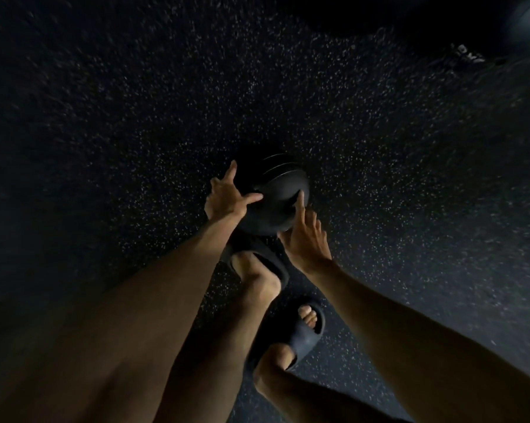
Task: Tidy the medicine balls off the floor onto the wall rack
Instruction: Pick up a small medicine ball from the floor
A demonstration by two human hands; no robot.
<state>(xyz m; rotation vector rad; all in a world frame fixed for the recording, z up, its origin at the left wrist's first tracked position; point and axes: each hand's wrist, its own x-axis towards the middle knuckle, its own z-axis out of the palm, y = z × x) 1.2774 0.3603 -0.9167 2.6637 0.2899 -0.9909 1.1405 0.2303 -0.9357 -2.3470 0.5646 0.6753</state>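
The left hand (227, 196) lies against the left side of the ball (280, 190), fingers spread wide and straight. The forefinger points up along the ball's edge and the thumb (254, 196) reaches across its near face. It pinches nothing; it presses on the curve.

The ball is black, round and matt, with two or three thin pale curved lines across its upper part, like grooves or seams. No writing can be read on it in this dim light. It sits low in the middle of the view over the dark speckled floor (104, 117), just beyond the toe of the left slide (257, 264), whose front it overlaps. Whether it rests on the floor or is held just off it cannot be told.

The right hand (308, 242) meets the ball's right side with a straight forefinger (300, 203) laid on the surface. Its other fingers are bent a little behind, and their contact cannot be made out.

The right slide (303, 334), also dark, stands nearer the person, apart from the ball.

Far to the upper right, well apart from the ball, is a patch of white lettering (468, 54), too smeared to read.
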